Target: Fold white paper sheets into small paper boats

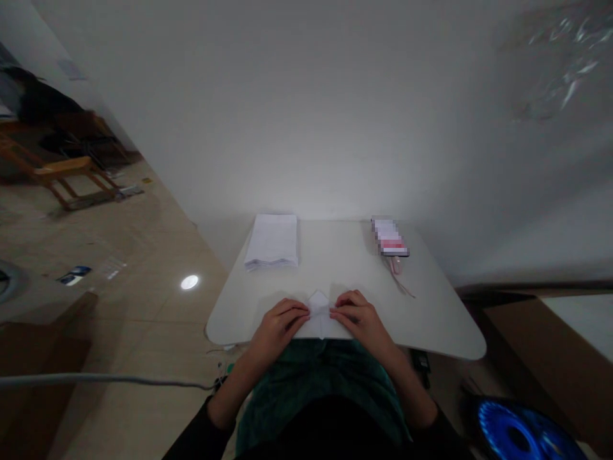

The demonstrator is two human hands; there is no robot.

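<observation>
Above our green lap [318, 377], our left hand [278, 329] and right hand [359, 319] pinch folded white paper [318, 319] on the table [345, 255].

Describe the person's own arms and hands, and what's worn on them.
The left hand and right hand are bare, with no gloves, and no ring or watch shows. The black left sleeve and right sleeve stop short of the wrists, leaving the forearms bare.
</observation>
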